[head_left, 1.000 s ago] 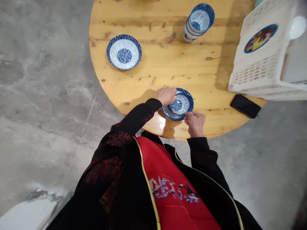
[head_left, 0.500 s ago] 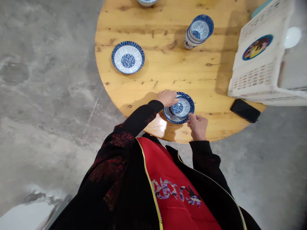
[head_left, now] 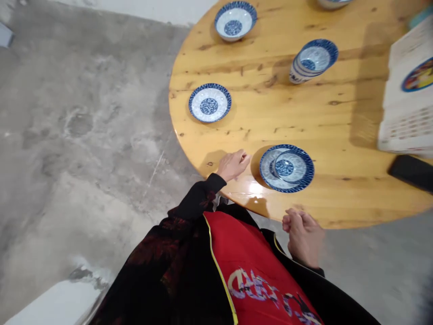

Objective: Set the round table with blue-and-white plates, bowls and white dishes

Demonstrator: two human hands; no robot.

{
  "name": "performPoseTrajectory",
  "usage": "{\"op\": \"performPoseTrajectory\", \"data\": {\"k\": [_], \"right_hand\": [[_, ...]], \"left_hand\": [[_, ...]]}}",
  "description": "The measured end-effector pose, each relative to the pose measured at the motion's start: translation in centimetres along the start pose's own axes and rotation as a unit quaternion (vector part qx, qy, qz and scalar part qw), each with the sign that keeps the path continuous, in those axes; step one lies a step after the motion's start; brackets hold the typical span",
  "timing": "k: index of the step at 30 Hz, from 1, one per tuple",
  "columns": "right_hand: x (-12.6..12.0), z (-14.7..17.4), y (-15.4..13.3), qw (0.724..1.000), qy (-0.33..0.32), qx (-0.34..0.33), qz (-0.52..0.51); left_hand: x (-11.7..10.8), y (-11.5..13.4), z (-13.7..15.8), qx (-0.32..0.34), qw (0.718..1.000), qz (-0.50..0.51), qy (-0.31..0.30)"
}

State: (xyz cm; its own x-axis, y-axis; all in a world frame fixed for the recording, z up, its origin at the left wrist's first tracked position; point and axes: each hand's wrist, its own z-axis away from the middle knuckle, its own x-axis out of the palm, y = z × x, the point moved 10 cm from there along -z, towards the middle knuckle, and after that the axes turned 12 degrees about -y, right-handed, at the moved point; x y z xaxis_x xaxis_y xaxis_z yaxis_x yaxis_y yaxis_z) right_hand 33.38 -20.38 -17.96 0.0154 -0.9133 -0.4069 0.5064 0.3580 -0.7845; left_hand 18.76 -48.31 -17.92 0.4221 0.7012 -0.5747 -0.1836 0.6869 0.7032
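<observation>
A blue-and-white cup [head_left: 284, 167] stands inside a matching shallow bowl [head_left: 306, 177] near the front edge of the round table. My left hand [head_left: 234, 165] is over the wood just left of this bowl, apart from it, with its fingers curled in and nothing in them. Below and to the right of the bowl, at the table's edge, my right hand [head_left: 304, 237] is slightly blurred. Its fingers are folded together, with no object visible in them. Neither hand touches the cup or the bowl.
On the wooden table [head_left: 257, 119] are another shallow bowl [head_left: 210, 103], a deeper bowl [head_left: 236, 20] and a nested stack of cups [head_left: 314, 61]. A white plastic basket [head_left: 402, 108] stands at the right, with a black phone [head_left: 412, 172] in front of it.
Both hands have let go of the cup, leaving it in the bowl. My left hand has drawn off leftward, my right hand back toward my body. The view has shifted left.
</observation>
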Motion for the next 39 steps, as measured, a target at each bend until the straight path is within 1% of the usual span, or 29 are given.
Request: {"op": "performPoseTrajectory", "data": {"k": [3, 6, 9, 12, 15, 17, 19, 21, 23, 24, 26, 28, 30, 32, 35, 37, 39], "right_hand": [[2.5, 0.1, -0.2, 0.998, -0.047, 0.015, -0.032], [4.6, -1.0, -2.1, 0.993, -0.109, -0.02, -0.038], [5.7, -2.3, -3.4, 0.987, -0.145, -0.045, -0.051], [6.0, -3.3, -3.6, 0.984, -0.158, -0.055, -0.064], [6.3, -3.8, -3.5, 0.981, -0.171, -0.059, -0.069], [6.4, -4.0, -3.7, 0.979, -0.179, -0.06, -0.074], [6.1, -4.1, -4.3, 0.979, -0.175, -0.066, -0.085], [5.6, -4.3, -5.2, 0.98, -0.151, -0.075, -0.102], [5.2, -4.5, -6.2, 0.983, -0.121, -0.083, -0.115], [5.3, -4.7, -6.7, 0.983, -0.109, -0.086, -0.12], [6.5, -5.0, -7.6, 0.983, -0.1, -0.089, -0.129], [8.7, -5.3, -8.7, 0.982, -0.097, -0.09, -0.135], [11.4, -5.4, -10.0, 0.982, -0.087, -0.09, -0.138], [14.5, -5.0, -11.6, 0.983, -0.074, -0.089, -0.14], [19.9, -4.1, -14.3, 0.985, -0.08, -0.082, -0.13], [23.2, -3.6, -16.0, 0.986, -0.084, -0.075, -0.119], [25.6, -3.4, -17.3, 0.988, -0.078, -0.067, -0.117]], "left_hand": [[-0.2, -4.1, 4.2, -0.064, 0.997, 0.035, 0.04], [0.2, -7.4, 9.1, -0.119, 0.988, 0.061, 0.073], [1.1, -10.1, 13.8, -0.169, 0.973, 0.115, 0.111], [1.8, -12.5, 17.7, -0.21, 0.943, 0.186, 0.18], [2.0, -13.9, 20.1, -0.223, 0.905, 0.257, 0.255], [1.6, -14.4, 20.5, -0.224, 0.885, 0.29, 0.286], [0.7, -14.7, 20.2, -0.229, 0.876, 0.302, 0.299], [-1.0, -15.0, 19.4, -0.226, 0.874, 0.302, 0.306], [-3.2, -15.2, 18.4, -0.21, 0.877, 0.296, 0.315], [-4.4, -15.5, 17.9, -0.199, 0.88, 0.291, 0.318], [-7.3, -16.2, 17.0, -0.182, 0.886, 0.278, 0.324], [-10.5, -17.4, 16.3, -0.168, 0.893, 0.267, 0.322], [-14.0, -18.8, 15.5, -0.152, 0.903, 0.255, 0.31], [-17.6, -20.2, 14.6, -0.141, 0.917, 0.235, 0.291], [-22.7, -22.5, 12.9, -0.12, 0.937, 0.195, 0.263], [-25.5, -23.8, 11.2, -0.097, 0.949, 0.175, 0.244], [-27.3, -24.8, 8.8, -0.069, 0.96, 0.168, 0.212]]}}
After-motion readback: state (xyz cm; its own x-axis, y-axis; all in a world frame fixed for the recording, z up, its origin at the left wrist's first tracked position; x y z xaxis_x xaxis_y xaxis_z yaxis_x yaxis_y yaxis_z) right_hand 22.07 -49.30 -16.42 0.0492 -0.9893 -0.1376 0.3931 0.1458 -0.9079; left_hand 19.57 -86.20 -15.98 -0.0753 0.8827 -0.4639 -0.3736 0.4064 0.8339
